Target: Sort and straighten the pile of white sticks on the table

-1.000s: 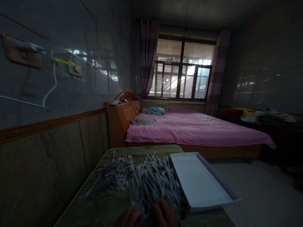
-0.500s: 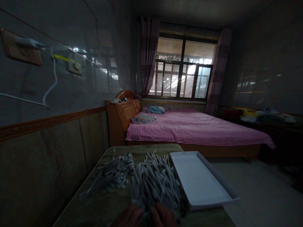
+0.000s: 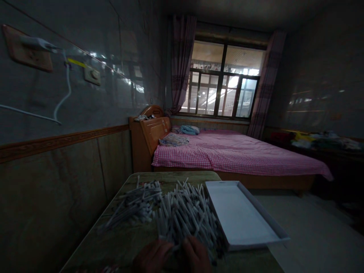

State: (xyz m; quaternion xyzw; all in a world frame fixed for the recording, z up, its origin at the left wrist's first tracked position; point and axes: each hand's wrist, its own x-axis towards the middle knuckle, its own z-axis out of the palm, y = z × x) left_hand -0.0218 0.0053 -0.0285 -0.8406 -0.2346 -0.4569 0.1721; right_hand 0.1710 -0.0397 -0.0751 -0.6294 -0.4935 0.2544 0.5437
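Both our hands, left (image 3: pixel 152 256) and right (image 3: pixel 196 254), have crept further into view, fingers pinching sticks (image 3: pixel 182 218) beside the tray (image 3: pixel 241 216) on the table (image 3: pixel 127 242).

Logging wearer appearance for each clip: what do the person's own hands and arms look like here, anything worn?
Only the backs of the left hand and right hand show at the bottom edge, both bare: no gloves, rings or watch visible. Wrists and arms are out of view, so sleeves cannot be told. The room is dim.

free: table edge (image 3: pixel 122 242) left | blocked: stick pile (image 3: pixel 182 216), tray (image 3: pixel 241 216) right
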